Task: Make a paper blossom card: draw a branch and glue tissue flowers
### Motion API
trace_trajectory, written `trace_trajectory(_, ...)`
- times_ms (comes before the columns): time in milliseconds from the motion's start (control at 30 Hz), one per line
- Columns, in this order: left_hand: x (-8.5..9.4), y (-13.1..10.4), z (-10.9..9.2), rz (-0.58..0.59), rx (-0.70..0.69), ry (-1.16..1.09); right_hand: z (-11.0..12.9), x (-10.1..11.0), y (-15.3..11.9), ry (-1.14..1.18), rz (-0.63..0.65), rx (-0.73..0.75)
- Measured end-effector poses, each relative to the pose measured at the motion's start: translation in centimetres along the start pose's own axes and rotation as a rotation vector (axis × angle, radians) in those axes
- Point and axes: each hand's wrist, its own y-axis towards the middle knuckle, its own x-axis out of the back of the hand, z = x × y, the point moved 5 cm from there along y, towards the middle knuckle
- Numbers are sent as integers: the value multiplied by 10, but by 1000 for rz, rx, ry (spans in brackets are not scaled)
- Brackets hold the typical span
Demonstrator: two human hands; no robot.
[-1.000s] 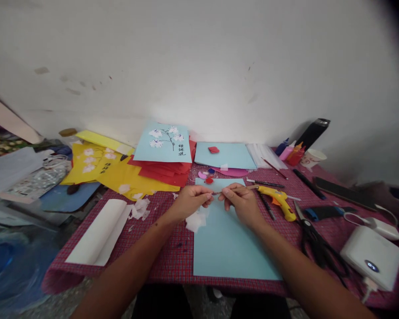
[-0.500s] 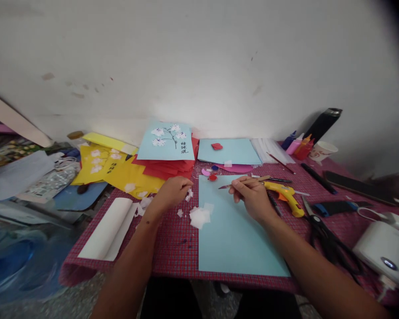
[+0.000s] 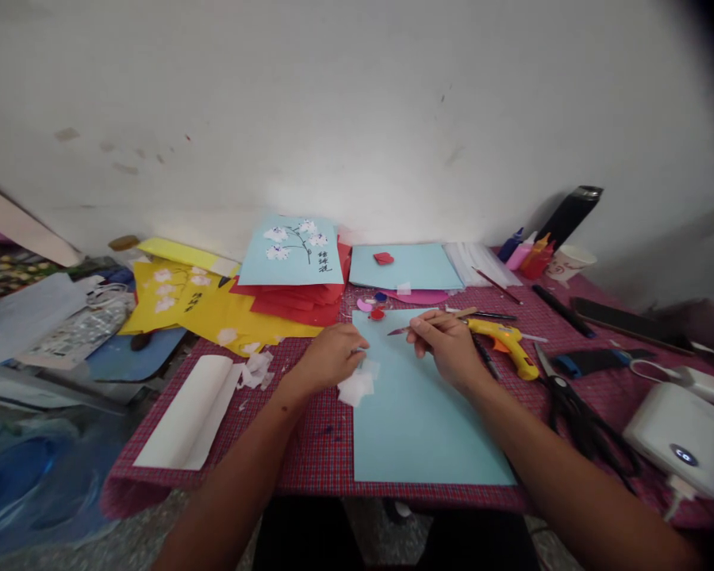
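My right hand [image 3: 446, 345] grips a wooden paintbrush [image 3: 461, 314], its dark purplish tip pointing left above the upper part of a light blue sheet [image 3: 428, 428]. Over the sheet's left edge, my left hand [image 3: 335, 357] has its fingers curled in a pinch; whatever they hold is too small to make out. Just below those fingers lie white tissue paper squares [image 3: 357, 387], partly on the sheet. Small caps of red paint [image 3: 377, 315], blue paint [image 3: 381, 296] and pink paint [image 3: 364, 304] sit at the sheet's top edge.
Right of the sheet lie a yellow glue gun [image 3: 508, 342], black scissors [image 3: 577, 412] and a white power bank [image 3: 684, 436]. Behind are paint bottles [image 3: 520, 254] and a finished flower card [image 3: 291, 250] on red paper. A folded white paper [image 3: 184, 412] lies left, beside torn scraps [image 3: 255, 370].
My left hand has moved right, from the tablecloth to the blue sheet's left edge. The right hand with the paintbrush stays nearly in place. The camera view has shifted slightly.
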Motion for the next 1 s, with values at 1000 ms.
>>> trace_trajectory(1000,-13,-1,-5,43,52,68,3,1,0,-37,21,21)
